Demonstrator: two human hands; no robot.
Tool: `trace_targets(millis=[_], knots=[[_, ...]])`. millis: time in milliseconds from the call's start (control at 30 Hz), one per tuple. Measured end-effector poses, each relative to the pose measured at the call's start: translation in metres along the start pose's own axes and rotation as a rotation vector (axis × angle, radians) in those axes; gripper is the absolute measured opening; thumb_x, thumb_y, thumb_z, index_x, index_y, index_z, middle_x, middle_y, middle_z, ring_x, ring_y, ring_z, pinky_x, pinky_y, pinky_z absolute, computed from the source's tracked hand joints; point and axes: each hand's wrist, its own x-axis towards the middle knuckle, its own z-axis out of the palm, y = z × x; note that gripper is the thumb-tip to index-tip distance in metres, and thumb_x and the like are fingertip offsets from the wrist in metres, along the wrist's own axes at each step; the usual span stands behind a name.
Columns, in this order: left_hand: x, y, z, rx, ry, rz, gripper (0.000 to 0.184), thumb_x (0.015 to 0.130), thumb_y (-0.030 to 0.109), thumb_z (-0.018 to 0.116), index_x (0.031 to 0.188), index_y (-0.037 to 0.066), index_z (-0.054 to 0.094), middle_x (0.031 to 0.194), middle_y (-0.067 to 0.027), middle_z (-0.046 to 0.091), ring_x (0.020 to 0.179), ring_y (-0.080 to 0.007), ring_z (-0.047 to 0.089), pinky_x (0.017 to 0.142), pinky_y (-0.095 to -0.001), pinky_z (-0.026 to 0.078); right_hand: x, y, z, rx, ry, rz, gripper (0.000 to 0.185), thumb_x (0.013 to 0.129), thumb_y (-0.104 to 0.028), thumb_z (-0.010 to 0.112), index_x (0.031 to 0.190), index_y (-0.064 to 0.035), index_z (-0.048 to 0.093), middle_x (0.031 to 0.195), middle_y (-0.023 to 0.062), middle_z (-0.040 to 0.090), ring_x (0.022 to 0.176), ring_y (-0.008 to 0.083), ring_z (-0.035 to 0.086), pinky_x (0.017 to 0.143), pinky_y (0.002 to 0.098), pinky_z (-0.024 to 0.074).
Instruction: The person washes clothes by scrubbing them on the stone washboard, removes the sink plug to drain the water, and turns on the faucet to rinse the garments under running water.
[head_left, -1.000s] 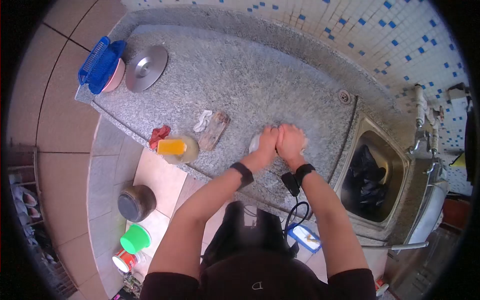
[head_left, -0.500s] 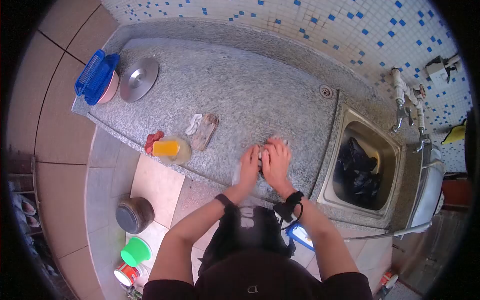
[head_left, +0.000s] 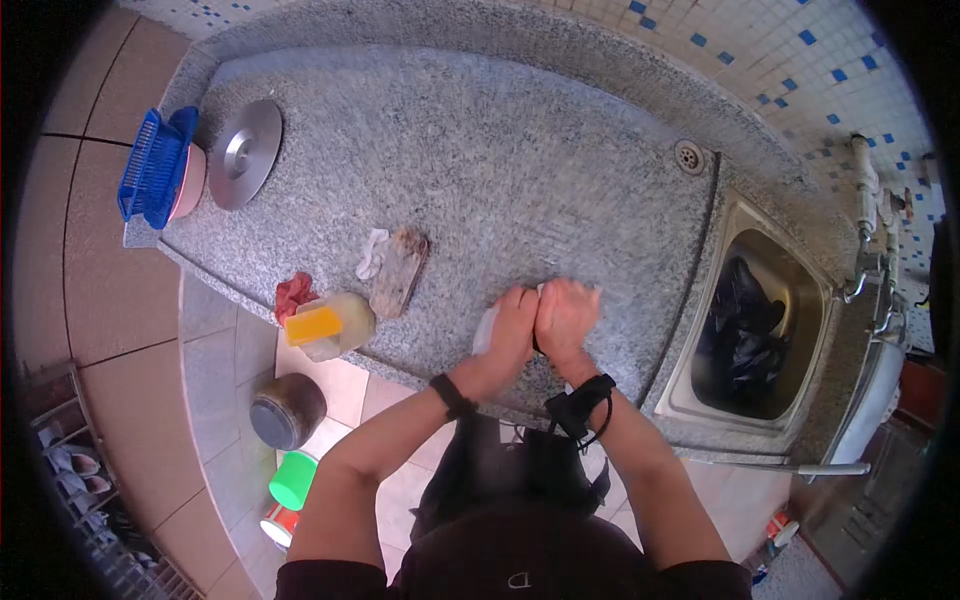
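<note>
The head view shows two bare hands close together over the gray, speckled bench (head_left: 450, 150), near its front edge and to the left of the sink (head_left: 822, 340). The left hand (head_left: 513, 328) has its fingers bent over, and the right hand (head_left: 566, 312) is right beside it. A pale thing (head_left: 484, 331) peeks out on the outer side of the left hand. The bit that shows is long and thin. Its long way runs from the front edge toward the back of the bench, and its far end leans a little to the right. The hands hide the rest, so I cannot tell its full shape, or how wide or narrow each grip is. Well to the left is a worn block (head_left: 400, 275). Its long way also goes from front to back, with its far end tipped a bit to the right. A crumpled white cloth (head_left: 372, 254) is just beside its left side. Nearer the front edge are a cloudy tub (head_left: 352, 322) with a yellow block (head_left: 313, 325) at it, and a red cloth (head_left: 294, 295). Black plastic (head_left: 745, 335) is in the sink.
</note>
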Motion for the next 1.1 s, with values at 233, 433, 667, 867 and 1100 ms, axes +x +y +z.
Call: trace_targets(millis=[233,433,667,867,1100], knots=[[0.018,-0.005,-0.002,-0.102,0.004,0.082,0.033,0.074,-0.005,0.06,0.105,0.001,0.05,0.102,-0.0235,0.054,0.099,-0.0482,0.053,0.083,-0.053,0.045,0.005,0.003,-0.003,0.057,0.005,-0.081,0.023,0.088,-0.02,0.055,0.066,-0.011,0.057,0.069,0.0068,0.059,0.069,0.029,0.057,0.069,0.0439,0.036],[0.024,-0.031,0.015,-0.078,-0.01,0.182,0.038,0.071,0.006,0.071,0.107,0.002,0.057,0.104,-0.0223,0.06,0.102,-0.0457,0.055,0.083,-0.0502,0.047,0.004,0.006,0.005,-0.157,-0.005,-0.16,0.026,0.091,-0.023,0.053,0.068,-0.0123,0.057,0.069,0.0086,0.061,0.071,0.0302,0.059,0.068,0.0445,0.0362],[0.018,0.005,-0.004,-0.08,0.001,0.059,0.044,0.071,0.012,0.077,0.108,0.0,0.057,0.11,-0.0228,0.062,0.106,-0.0449,0.058,0.089,-0.05,0.048,0.002,0.024,-0.022,0.262,-0.163,0.036,0.037,0.099,-0.037,0.051,0.086,-0.0067,0.068,0.081,0.0128,0.069,0.083,0.0348,0.066,0.079,0.047,0.0448],[0.033,0.157,0.016,-0.193,-0.126,0.246,0.04,0.076,0.014,0.074,0.11,0.0,0.059,0.111,-0.023,0.062,0.105,-0.0428,0.06,0.088,-0.0488,0.049,-0.01,0.087,-0.177,0.505,-0.116,0.321,0.043,0.1,-0.042,0.055,0.097,-0.002,0.069,0.083,0.0168,0.069,0.081,0.03,0.068,0.073,0.0392,0.0498],[0.071,0.306,0.118,-0.341,-0.234,0.442,0.055,0.077,-0.007,0.056,0.131,0.004,0.057,0.115,-0.0187,0.057,0.097,-0.0358,0.061,0.087,-0.0418,0.051,-0.058,0.261,-0.319,0.328,0.207,0.492,0.031,0.097,-0.037,0.061,0.098,-0.0079,0.072,0.099,0.0156,0.07,0.097,0.0343,0.065,0.085,0.0456,0.0512]])
